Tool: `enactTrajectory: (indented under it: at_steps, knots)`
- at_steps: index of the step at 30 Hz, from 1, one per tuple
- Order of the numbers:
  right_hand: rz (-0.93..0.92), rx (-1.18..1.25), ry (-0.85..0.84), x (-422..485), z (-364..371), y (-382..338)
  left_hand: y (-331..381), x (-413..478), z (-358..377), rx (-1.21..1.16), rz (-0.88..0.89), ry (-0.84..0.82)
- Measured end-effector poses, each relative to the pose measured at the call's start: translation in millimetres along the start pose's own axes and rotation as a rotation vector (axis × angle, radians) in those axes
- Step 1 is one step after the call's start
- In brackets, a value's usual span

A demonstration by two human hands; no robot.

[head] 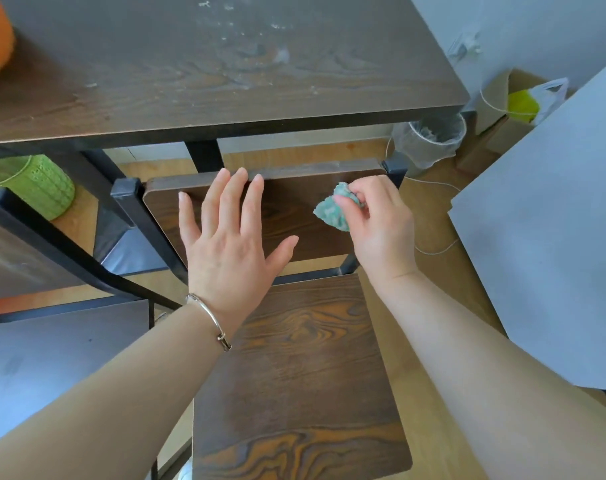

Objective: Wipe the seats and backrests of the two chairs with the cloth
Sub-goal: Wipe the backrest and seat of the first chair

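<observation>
Green cloth [332, 213] bunched in right hand [377, 226] at backrest [287, 216] right end; panel's long axis runs leftward under flat, empty left hand [225, 244].

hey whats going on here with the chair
A person is cleaning a wooden chair pulled up to a dark table. The right hand pinches a bunched green cloth against the right side of the backrest. The left hand is spread open with its fingers over the backrest's top edge, holding nothing. The seat lies bare below the hands. Part of a second chair shows at the left.
</observation>
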State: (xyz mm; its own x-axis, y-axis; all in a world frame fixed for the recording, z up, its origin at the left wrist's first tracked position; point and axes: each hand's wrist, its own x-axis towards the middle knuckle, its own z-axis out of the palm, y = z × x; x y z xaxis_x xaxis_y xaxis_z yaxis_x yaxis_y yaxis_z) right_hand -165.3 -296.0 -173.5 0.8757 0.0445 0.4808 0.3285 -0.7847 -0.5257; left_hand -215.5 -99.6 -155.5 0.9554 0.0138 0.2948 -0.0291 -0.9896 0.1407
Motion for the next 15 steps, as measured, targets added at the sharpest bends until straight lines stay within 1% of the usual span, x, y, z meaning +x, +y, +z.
enactTrajectory:
  at_steps: [2, 4, 6, 8, 10, 15]
  knots:
    - [-0.058, -0.029, 0.071, 15, -6, -10, 0, 1, -2, 0.006, 0.001, -0.009]
    - [-0.114, -0.051, 0.109, 18, -8, -11, 0, 2, -4, 0.007, 0.0, -0.011]
    - [-0.159, -0.066, 0.105, 13, -4, -5, 0, 3, -4, 0.0, 0.002, 0.0]
    - [-0.164, -0.061, 0.08, -1, 7, 6, 0, 3, -2, -0.003, 0.004, 0.018]
    - [-0.109, -0.05, 0.037, -20, 21, 17, 1, 3, 0, -0.017, -0.001, 0.038]
    - [0.094, -0.031, -0.076, -67, 53, 38, 4, 3, 6, -0.027, -0.026, 0.066]
